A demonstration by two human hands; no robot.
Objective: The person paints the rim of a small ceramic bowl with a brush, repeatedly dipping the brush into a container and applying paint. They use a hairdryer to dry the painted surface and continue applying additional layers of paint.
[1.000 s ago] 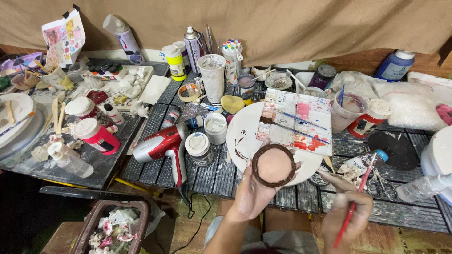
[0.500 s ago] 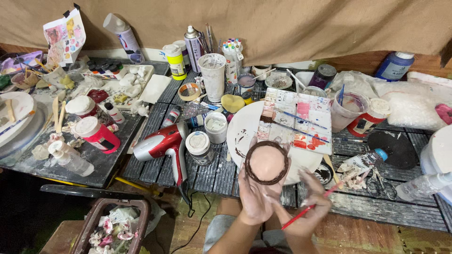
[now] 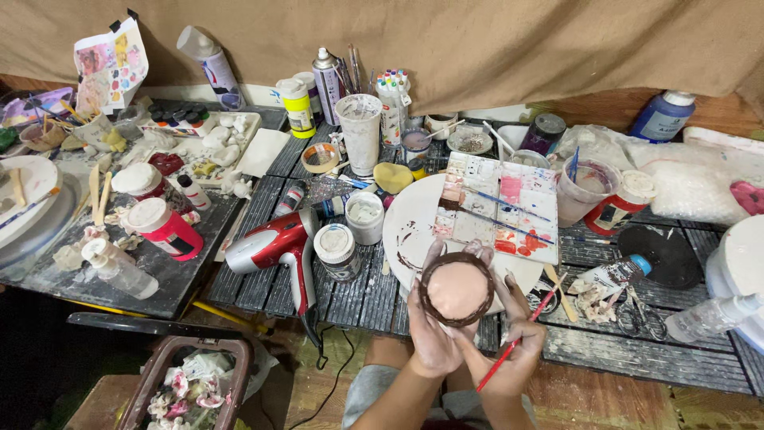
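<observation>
My left hand holds up a small round clay bowl, pink inside with a dark brown rim, over the near edge of a white round board. My right hand grips a thin red paintbrush and its fingers touch the bowl's right side. The brush tip points up and to the right, away from the bowl. Just beyond the bowl lies a rectangular paint palette with pink, red and blue patches and a brush across it.
A red hair dryer lies left of the bowl beside white paint jars. Cups, bottles and spray cans crowd the back. A paint tube and scissors sit to the right. A brown basket stands on the floor.
My right hand has come in from the right to the bowl's side, bringing the red brush with it. The bowl has stayed in my left hand, shifted slightly.
</observation>
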